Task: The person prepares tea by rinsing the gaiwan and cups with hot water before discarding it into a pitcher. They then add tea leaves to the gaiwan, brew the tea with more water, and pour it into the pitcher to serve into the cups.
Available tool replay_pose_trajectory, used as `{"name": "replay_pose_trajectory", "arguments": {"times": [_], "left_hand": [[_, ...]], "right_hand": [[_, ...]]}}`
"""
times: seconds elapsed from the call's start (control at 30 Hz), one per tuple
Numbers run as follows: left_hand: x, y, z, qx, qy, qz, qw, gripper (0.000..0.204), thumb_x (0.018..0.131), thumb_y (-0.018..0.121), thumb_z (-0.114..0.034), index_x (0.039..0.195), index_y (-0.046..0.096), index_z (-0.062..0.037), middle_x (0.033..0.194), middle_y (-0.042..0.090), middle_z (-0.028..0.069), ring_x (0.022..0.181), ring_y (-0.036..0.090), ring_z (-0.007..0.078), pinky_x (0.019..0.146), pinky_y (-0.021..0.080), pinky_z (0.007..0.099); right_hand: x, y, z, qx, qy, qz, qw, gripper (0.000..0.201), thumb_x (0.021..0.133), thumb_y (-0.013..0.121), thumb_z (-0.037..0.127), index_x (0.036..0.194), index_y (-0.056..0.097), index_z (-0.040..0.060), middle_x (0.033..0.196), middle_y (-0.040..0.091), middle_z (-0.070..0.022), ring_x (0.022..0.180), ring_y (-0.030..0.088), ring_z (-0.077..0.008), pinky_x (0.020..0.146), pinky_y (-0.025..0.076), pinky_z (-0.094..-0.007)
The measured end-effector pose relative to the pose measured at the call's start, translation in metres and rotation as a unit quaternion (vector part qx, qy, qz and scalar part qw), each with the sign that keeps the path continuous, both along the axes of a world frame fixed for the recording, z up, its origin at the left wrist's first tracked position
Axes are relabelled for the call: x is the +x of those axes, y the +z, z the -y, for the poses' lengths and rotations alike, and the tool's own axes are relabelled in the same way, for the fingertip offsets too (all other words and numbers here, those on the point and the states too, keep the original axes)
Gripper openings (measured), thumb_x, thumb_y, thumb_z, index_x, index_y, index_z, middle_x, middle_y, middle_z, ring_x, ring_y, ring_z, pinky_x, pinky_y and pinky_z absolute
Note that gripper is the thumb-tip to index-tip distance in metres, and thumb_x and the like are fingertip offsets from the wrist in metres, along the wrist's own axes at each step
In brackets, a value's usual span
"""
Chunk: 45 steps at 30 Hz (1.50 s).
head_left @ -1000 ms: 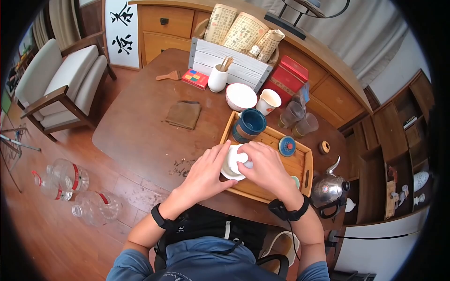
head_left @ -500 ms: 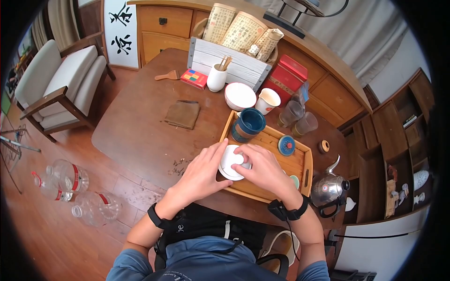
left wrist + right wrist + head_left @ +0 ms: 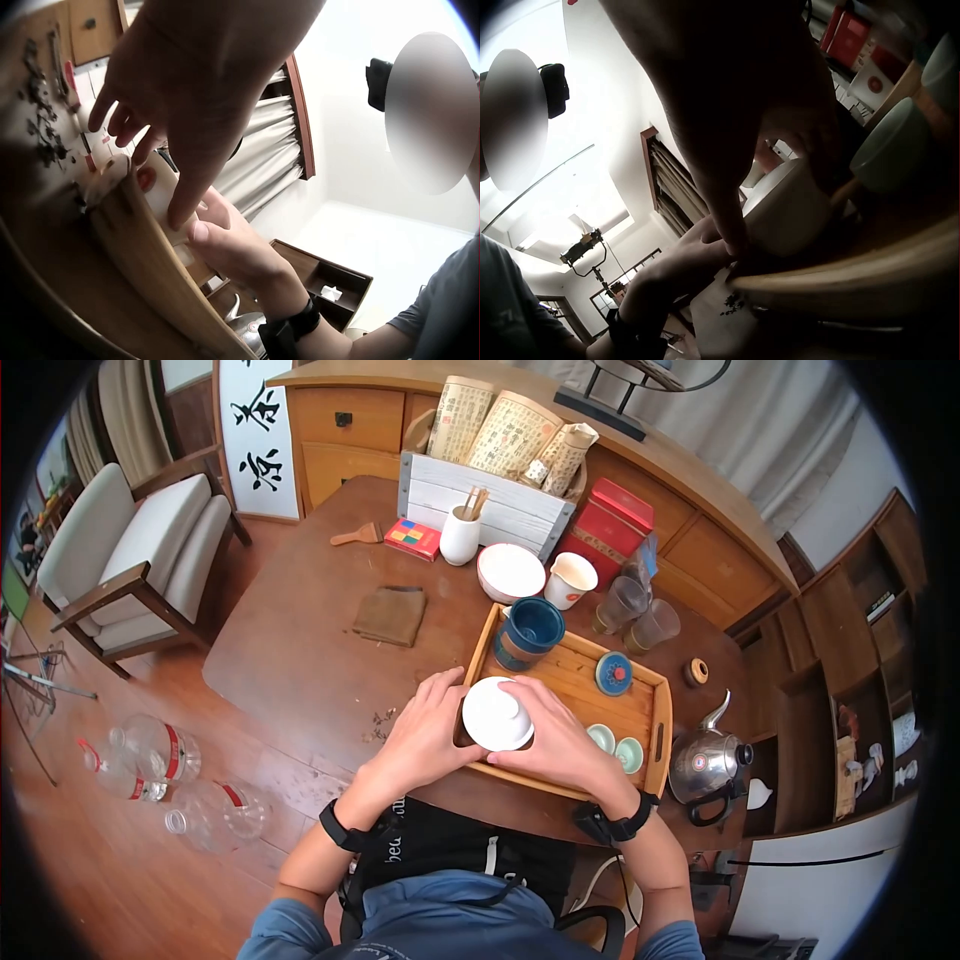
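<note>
In the head view a white lidded bowl [image 3: 497, 714] stands at the near left corner of the wooden tray [image 3: 662, 720], its knobbed lid on top. The left hand [image 3: 425, 725] curves round its left side, thumb toward the near edge. Round its right side lies the right hand [image 3: 555, 738], with the knob free of its fingers. The right wrist view shows the white bowl [image 3: 791, 210] close beside the right hand [image 3: 742, 127], with thumb against its wall. From the left wrist, the left hand [image 3: 180, 97] has its fingers spread downward near the tray rim.
On the tray are a blue cup [image 3: 532, 628], a blue lid [image 3: 613, 673] and pale green cups [image 3: 629, 754]. A steel kettle [image 3: 708, 764] stands to the right. A brown cloth [image 3: 390, 616], white bowl [image 3: 511, 572] and glasses [image 3: 652, 626] lie farther back.
The right hand has let go of the lid's knob and moved down to the bowl's right side. The small green cups have come into fuller view, and the head view has shifted slightly.
</note>
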<state>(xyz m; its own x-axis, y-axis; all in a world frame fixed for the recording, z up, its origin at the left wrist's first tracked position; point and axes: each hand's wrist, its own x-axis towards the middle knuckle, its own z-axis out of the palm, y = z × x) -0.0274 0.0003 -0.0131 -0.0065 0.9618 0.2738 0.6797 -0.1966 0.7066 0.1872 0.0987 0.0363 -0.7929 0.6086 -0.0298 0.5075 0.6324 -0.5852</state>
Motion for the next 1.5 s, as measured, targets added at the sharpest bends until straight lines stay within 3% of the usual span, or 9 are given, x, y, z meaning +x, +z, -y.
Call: {"name": "replay_pose_trajectory", "arguments": {"times": [0.27, 0.37, 0.67, 0.8, 0.9, 1.0, 1.13, 1.2, 1.5], "left_hand": [[0.004, 0.004, -0.001, 0.027, -0.013, -0.005, 1.000, 0.079, 0.075, 0.093, -0.026, 0.137, 0.055, 0.0049, 0.154, 0.049, 0.0298, 0.148, 0.042, 0.0462, 0.121, 0.040, 0.0475], [0.009, 0.013, 0.001, 0.041, -0.009, 0.004, 0.999, 0.077, 0.077, 0.091, -0.022, 0.140, 0.055, 0.0006, 0.153, 0.052, 0.0227, 0.146, 0.045, 0.0429, 0.119, 0.040, 0.0471], [0.055, 0.027, -0.010, 0.026, -0.006, 0.251, 0.968, 0.068, 0.092, 0.082, -0.015, 0.149, 0.050, 0.0004, 0.140, 0.059, 0.0186, 0.125, 0.064, 0.0318, 0.107, 0.052, 0.0407], [0.063, 0.033, -0.017, 0.030, -0.036, 0.275, 0.960, 0.068, 0.099, 0.075, -0.014, 0.156, 0.043, 0.0011, 0.148, 0.052, 0.0196, 0.129, 0.062, 0.0324, 0.110, 0.051, 0.0410], [0.067, 0.033, -0.023, 0.037, -0.072, 0.294, 0.952, 0.066, 0.103, 0.067, -0.011, 0.161, 0.037, 0.0019, 0.158, 0.044, 0.0225, 0.142, 0.053, 0.0362, 0.118, 0.044, 0.0428], [0.070, 0.031, -0.027, 0.020, -0.091, 0.312, 0.945, 0.067, 0.106, 0.061, -0.006, 0.166, 0.032, 0.0001, 0.168, 0.034, 0.0197, 0.156, 0.038, 0.0315, 0.126, 0.035, 0.0444], [0.075, 0.027, -0.033, 0.026, -0.098, 0.320, 0.942, 0.070, 0.105, 0.060, -0.006, 0.167, 0.027, 0.0005, 0.170, 0.030, 0.0215, 0.158, 0.034, 0.0342, 0.127, 0.032, 0.0444], [0.077, 0.024, -0.036, 0.023, -0.103, 0.334, 0.937, 0.074, 0.105, 0.059, -0.008, 0.168, 0.022, 0.0030, 0.169, 0.030, 0.0251, 0.159, 0.032, 0.0389, 0.128, 0.027, 0.0430], [0.082, 0.025, -0.044, 0.013, -0.088, 0.336, 0.938, 0.075, 0.106, 0.059, -0.014, 0.167, 0.020, 0.0054, 0.168, 0.028, 0.0230, 0.149, 0.043, 0.0337, 0.103, 0.048, 0.0346]], "right_hand": [[0.007, 0.001, 0.000, 0.029, -0.002, -0.049, 0.998, 0.087, 0.077, 0.093, 0.036, 0.148, 0.052, 0.0057, 0.151, 0.051, -0.0242, 0.138, 0.054, -0.0447, 0.114, 0.046, -0.0491], [0.014, 0.015, 0.002, 0.030, -0.004, -0.081, 0.996, 0.084, 0.076, 0.093, 0.034, 0.145, 0.054, 0.0057, 0.149, 0.053, -0.0235, 0.137, 0.055, -0.0436, 0.113, 0.047, -0.0485], [0.036, 0.047, -0.013, 0.007, -0.034, -0.132, 0.991, 0.080, 0.075, 0.095, 0.028, 0.143, 0.058, 0.0067, 0.144, 0.055, -0.0185, 0.133, 0.059, -0.0369, 0.111, 0.049, -0.0435], [0.044, 0.056, -0.025, 0.013, -0.040, -0.128, 0.991, 0.080, 0.074, 0.095, 0.026, 0.143, 0.059, 0.0063, 0.143, 0.056, -0.0167, 0.132, 0.059, -0.0341, 0.110, 0.048, -0.0430], [0.045, 0.061, -0.033, 0.006, -0.061, -0.127, 0.990, 0.079, 0.071, 0.097, 0.023, 0.139, 0.061, 0.0063, 0.143, 0.056, -0.0140, 0.133, 0.058, -0.0307, 0.111, 0.048, -0.0414], [0.046, 0.063, -0.043, 0.006, -0.076, -0.123, 0.989, 0.079, 0.068, 0.097, 0.021, 0.137, 0.062, 0.0064, 0.143, 0.057, -0.0121, 0.133, 0.058, -0.0278, 0.110, 0.048, -0.0396], [0.046, 0.064, -0.050, 0.010, -0.084, -0.117, 0.990, 0.077, 0.068, 0.097, 0.020, 0.136, 0.063, 0.0057, 0.142, 0.058, -0.0109, 0.130, 0.060, -0.0255, 0.109, 0.050, -0.0379], [0.046, 0.066, -0.052, 0.005, -0.085, -0.116, 0.990, 0.077, 0.070, 0.097, 0.025, 0.136, 0.062, 0.0052, 0.141, 0.058, -0.0142, 0.131, 0.060, -0.0306, 0.109, 0.049, -0.0414], [0.042, 0.072, -0.064, -0.002, -0.095, -0.105, 0.990, 0.076, 0.070, 0.097, 0.029, 0.133, 0.063, 0.0031, 0.136, 0.061, -0.0148, 0.126, 0.063, -0.0315, 0.107, 0.051, -0.0419]]}}
